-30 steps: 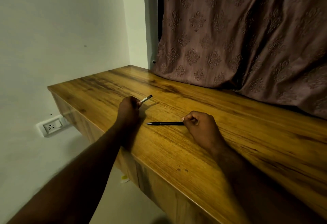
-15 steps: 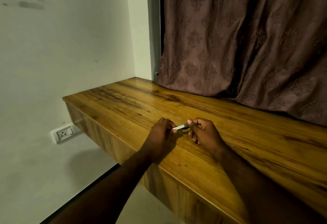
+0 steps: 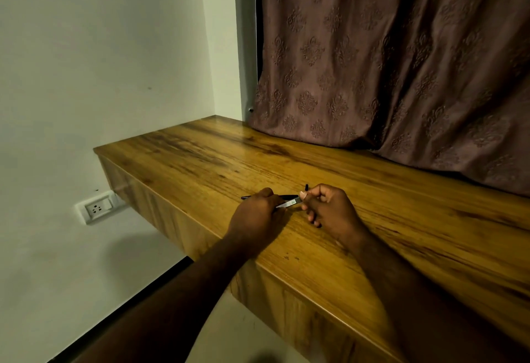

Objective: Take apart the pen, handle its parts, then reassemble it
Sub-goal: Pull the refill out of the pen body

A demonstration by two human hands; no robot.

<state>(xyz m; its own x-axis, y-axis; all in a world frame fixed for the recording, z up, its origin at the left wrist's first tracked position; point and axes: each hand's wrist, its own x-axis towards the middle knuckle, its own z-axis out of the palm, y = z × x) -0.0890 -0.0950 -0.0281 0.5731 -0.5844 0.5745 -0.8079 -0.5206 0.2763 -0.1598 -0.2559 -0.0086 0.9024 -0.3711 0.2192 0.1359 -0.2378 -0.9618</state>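
Both hands are held low over the wooden desk (image 3: 358, 190), close together, near its front edge. The left hand (image 3: 255, 216) is closed around one end of a pale, silvery pen part (image 3: 288, 204), which is pinched at its other end by the fingertips (image 3: 303, 195) of the right hand (image 3: 329, 210). A thin black piece (image 3: 286, 196) is seen just behind the pale part, running leftward past the left knuckles; whether it lies on the desk or is held cannot be told. A short black tip (image 3: 306, 187) projects above the right hand; it is judged to be another pen part kept curled in that fist, though what it is remains unclear.

The two-ended grip is judged to serve alignment: each end is steadied so one part can be slid or twisted against the other. The hands are kept over the desk, presumably so any dropped piece is caught. Whether separation or rejoining is under way cannot be decided.

A curtain (image 3: 401, 61) hangs behind the desk.
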